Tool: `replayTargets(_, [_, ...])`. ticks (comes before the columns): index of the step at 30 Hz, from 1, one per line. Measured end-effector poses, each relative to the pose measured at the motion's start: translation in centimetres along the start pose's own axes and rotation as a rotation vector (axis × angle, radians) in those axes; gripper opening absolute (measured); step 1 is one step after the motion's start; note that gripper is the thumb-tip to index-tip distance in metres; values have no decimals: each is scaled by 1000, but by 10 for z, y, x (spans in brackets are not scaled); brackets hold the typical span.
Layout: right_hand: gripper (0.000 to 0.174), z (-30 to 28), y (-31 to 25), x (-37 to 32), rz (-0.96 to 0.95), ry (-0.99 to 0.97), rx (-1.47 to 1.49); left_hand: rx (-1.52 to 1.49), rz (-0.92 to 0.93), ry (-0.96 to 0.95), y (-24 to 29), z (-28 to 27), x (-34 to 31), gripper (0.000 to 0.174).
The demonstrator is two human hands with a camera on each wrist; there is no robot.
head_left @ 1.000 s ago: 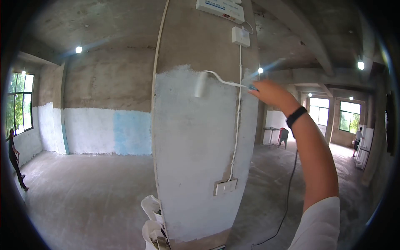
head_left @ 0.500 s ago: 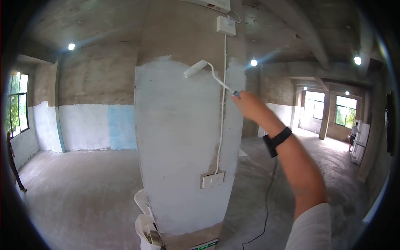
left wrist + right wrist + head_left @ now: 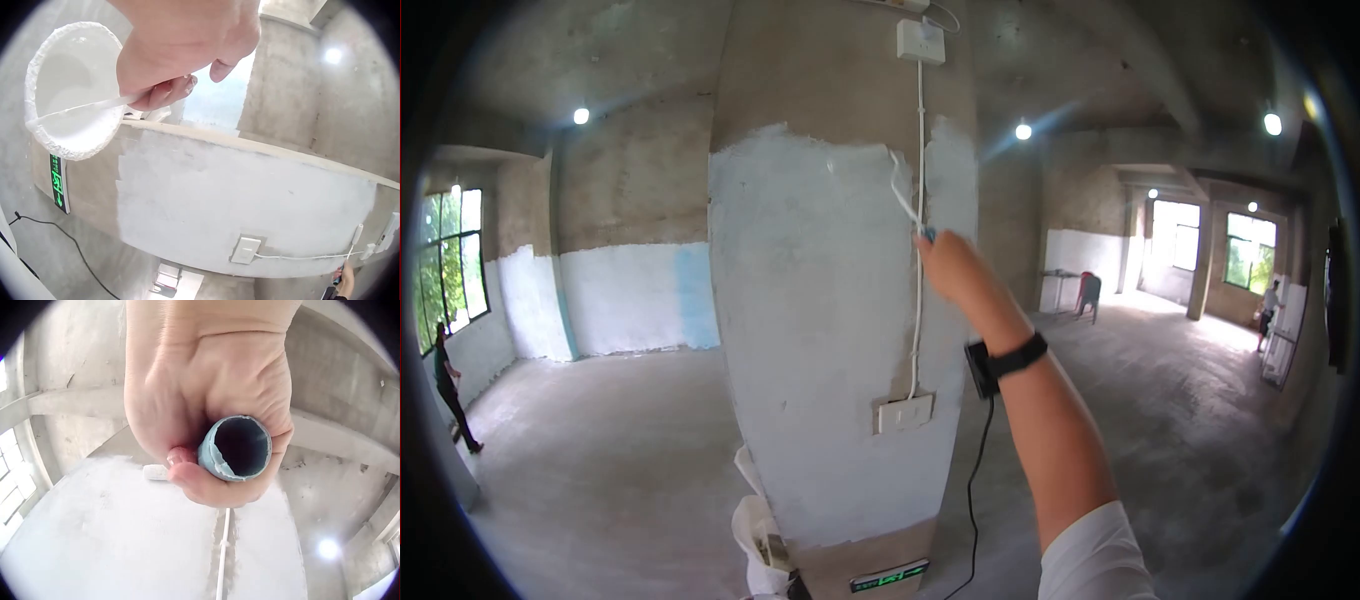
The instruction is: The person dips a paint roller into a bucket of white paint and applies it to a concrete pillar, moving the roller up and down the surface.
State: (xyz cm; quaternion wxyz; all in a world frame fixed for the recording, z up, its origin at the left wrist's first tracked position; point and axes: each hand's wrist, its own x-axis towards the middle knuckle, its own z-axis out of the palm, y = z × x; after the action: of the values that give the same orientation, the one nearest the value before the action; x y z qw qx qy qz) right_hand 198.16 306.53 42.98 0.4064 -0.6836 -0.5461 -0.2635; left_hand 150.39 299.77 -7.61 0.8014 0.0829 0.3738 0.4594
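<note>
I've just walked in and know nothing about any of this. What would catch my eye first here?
First, the big concrete pillar in the middle of the room, mostly coated in pale paint, with its top bare grey. A person's right hand grips a teal roller handle raised against it, beside a white cable that runs down to a wall socket. The left hand holds a white bucket by its thin handle, down near the pillar's foot.

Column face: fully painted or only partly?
Partly. White paint covers the column mid-section; bare concrete shows above and at its foot.
</note>
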Motion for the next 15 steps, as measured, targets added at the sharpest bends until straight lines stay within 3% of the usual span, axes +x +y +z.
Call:
replayTargets(3, [51,-19,-27,0,70,-22,27,-48,-1,3,-2,-1,-5,35])
replayTargets(11, [46,41,37,-102,120,-97,79,70,62,58,-21,-4,-36,38])
replayTargets(15, [47,42,37,-107,161,-79,215,13,52,67,-18,-15,-35,39])
